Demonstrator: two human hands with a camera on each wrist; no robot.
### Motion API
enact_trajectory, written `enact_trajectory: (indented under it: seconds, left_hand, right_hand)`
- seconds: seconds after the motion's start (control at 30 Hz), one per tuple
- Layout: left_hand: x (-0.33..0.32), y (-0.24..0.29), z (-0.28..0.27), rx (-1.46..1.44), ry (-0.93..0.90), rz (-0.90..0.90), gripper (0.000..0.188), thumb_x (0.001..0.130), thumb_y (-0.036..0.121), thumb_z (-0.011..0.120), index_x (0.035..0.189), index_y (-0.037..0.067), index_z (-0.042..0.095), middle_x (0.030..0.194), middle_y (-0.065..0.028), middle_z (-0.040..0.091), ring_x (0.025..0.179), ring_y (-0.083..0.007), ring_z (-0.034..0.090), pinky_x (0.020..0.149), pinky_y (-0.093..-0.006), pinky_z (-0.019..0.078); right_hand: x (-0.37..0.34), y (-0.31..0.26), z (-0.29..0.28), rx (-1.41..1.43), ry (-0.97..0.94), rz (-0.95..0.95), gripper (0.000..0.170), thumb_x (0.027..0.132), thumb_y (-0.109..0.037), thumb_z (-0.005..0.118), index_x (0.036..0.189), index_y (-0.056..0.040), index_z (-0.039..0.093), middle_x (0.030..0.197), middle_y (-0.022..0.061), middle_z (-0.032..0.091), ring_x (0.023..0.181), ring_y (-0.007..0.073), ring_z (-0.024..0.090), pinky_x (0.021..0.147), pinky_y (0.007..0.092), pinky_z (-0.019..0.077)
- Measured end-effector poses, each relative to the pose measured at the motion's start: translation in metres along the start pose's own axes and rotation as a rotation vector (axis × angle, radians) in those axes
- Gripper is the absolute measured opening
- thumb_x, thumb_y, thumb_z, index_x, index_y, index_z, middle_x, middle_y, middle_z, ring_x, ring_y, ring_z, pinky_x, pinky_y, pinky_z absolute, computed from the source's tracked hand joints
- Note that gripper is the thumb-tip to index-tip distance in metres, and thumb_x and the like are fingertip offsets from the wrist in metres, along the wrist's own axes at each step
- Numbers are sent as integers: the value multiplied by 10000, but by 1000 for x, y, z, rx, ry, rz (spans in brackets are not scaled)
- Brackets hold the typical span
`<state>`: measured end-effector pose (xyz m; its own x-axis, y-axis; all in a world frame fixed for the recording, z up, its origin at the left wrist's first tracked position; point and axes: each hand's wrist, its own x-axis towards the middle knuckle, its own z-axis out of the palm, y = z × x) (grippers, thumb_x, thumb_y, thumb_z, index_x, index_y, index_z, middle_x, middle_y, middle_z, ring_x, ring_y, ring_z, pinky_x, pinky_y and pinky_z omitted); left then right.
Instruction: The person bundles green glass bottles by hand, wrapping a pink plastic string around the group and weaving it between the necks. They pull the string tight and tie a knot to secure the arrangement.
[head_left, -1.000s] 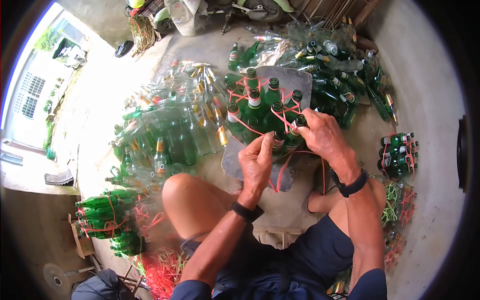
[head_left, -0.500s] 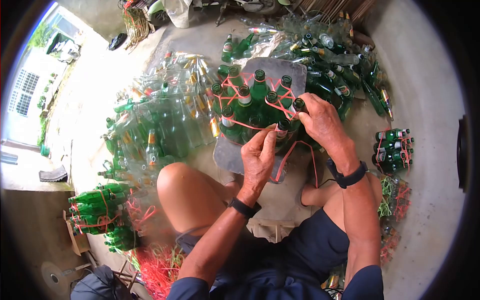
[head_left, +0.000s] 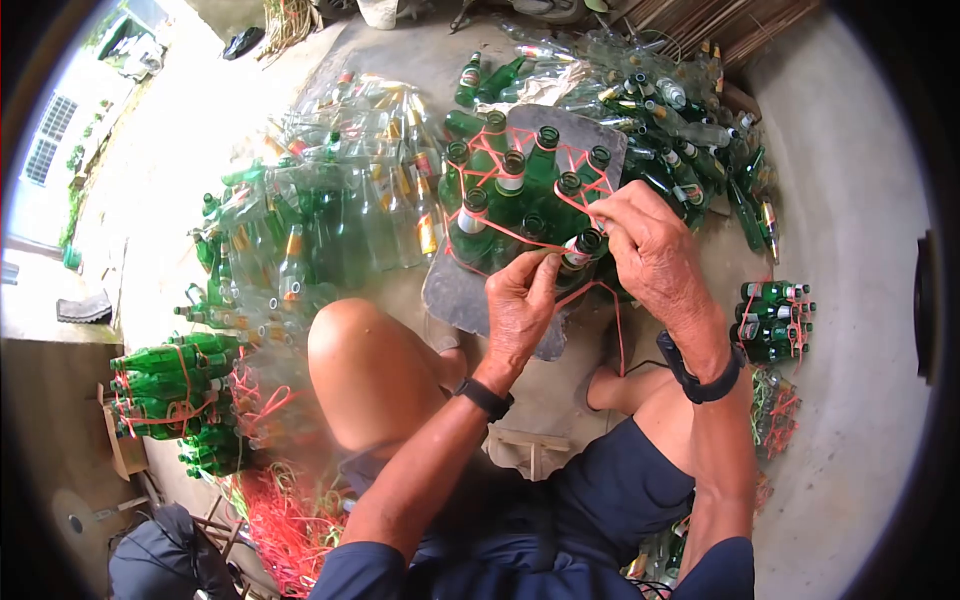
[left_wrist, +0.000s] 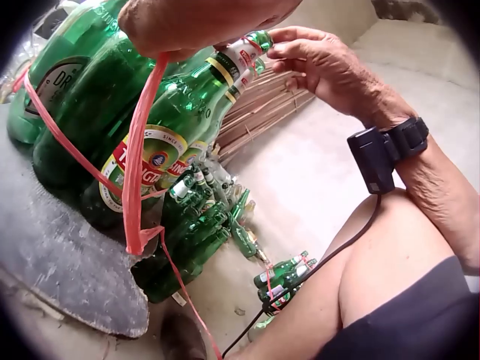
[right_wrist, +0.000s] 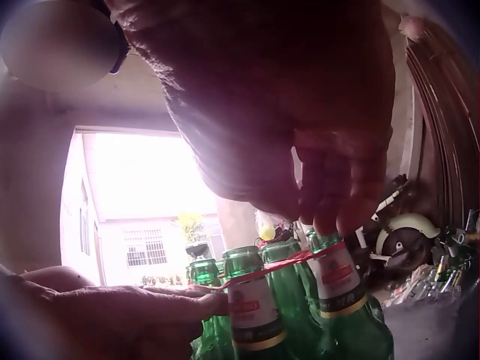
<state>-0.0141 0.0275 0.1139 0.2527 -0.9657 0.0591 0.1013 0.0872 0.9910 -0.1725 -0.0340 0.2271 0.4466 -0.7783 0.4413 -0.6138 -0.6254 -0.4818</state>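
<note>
Several green beer bottles (head_left: 541,170) stand upright in a cluster on a dark grey board (head_left: 455,300), with pink plastic strap (left_wrist: 137,165) woven around their necks. My left hand (head_left: 520,305) pinches the strap between thumb and forefinger beside the neck of the nearest bottle (head_left: 584,245). From under that hand a length of strap hangs down in the left wrist view. My right hand (head_left: 655,260) has its curled fingers and thumb at the mouth of a bottle (right_wrist: 337,277) on the cluster's right side, hiding its top in the head view. Strap crosses that bottle's labelled neck.
Clear and green bottles (head_left: 345,220) lie heaped on the left, and another pile (head_left: 650,120) lies at the back right. Strapped bundles of green bottles sit at left (head_left: 170,385) and right (head_left: 775,320). Loose pink strap (head_left: 285,520) lies at lower left.
The head view has shifted. My right hand has turned slightly and its fingers now cover the bottle mouth that showed before. The left hand keeps its pinch close to the nearest bottle.
</note>
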Motion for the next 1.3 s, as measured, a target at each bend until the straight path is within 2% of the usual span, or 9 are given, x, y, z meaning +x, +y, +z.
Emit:
enact_trajectory:
  seconds: [0.13, 0.2, 0.4, 0.63, 0.73, 0.83, 1.03, 1.1, 1.3]
  left_hand:
    - [4, -7, -2, 208, 40, -1, 178, 1023, 114, 710, 1059, -50, 768, 847, -30, 765, 778, -40, 609, 682, -251, 519]
    - [4, -7, 2, 237, 126, 68, 184, 965, 174, 757, 964, -8, 779, 643, -148, 656, 571, -110, 600, 545, -332, 478]
    - [3, -8, 7, 340, 254, 12, 237, 939, 250, 784, 869, 24, 775, 668, -167, 693, 560, -287, 680, 567, -389, 520]
    - [2, -8, 9, 320, 265, -101, 281, 933, 301, 786, 841, 36, 767, 697, -170, 710, 619, -328, 714, 595, -410, 541]
    - [0, -3, 9, 299, 283, -89, 287, 940, 310, 773, 851, 36, 764, 710, -167, 718, 633, -334, 715, 603, -417, 542]
    - [0, 0, 8, 335, 282, -66, 306, 956, 272, 794, 861, -18, 771, 666, -136, 710, 569, -138, 615, 568, -350, 503]
    - [0, 1, 5, 314, 256, -93, 323, 985, 279, 742, 863, -20, 759, 653, -157, 683, 561, -165, 614, 573, -366, 504]
    - [-2, 4, 5, 317, 207, -146, 345, 992, 323, 702, 834, 18, 725, 696, -180, 693, 625, -373, 681, 601, -458, 515]
    - [-2, 1, 7, 284, 193, -151, 360, 1002, 320, 687, 819, 10, 699, 671, -200, 652, 612, -406, 647, 588, -477, 490]
  right_hand:
    - [6, -4, 5, -136, -195, -73, 166, 880, -16, 654, 1031, -51, 714, 952, 119, 630, 971, 326, 644, 830, 426, 557]
    - [9, -2, 11, -163, -258, -106, 138, 885, -39, 644, 1006, -59, 707, 945, 118, 628, 969, 328, 632, 836, 426, 551]
    - [24, 5, 16, -173, -478, -161, 167, 857, -25, 607, 987, -46, 709, 964, 128, 627, 954, 334, 567, 899, 433, 482]
    - [37, 3, 19, -222, -697, -112, 192, 827, -9, 566, 896, -57, 738, 979, 117, 625, 899, 338, 530, 859, 433, 443]
    - [44, 2, 17, -251, -737, -182, 176, 828, -22, 579, 858, -64, 748, 965, 105, 614, 896, 326, 538, 850, 436, 455]
    - [45, -7, 14, -355, -652, -296, 130, 852, -103, 605, 833, -91, 732, 893, 108, 614, 885, 310, 601, 828, 431, 508]
    - [45, -18, 8, -521, -594, -391, 41, 862, -129, 673, 848, -92, 684, 928, 95, 598, 909, 286, 598, 830, 427, 507]
    - [47, -20, 6, -552, -593, -406, 52, 859, -137, 683, 839, -90, 682, 927, 94, 603, 913, 284, 604, 833, 425, 511]
    - [58, -24, 0, -606, -657, -420, 70, 846, -151, 708, 837, -89, 676, 926, 88, 622, 918, 277, 615, 833, 424, 518]
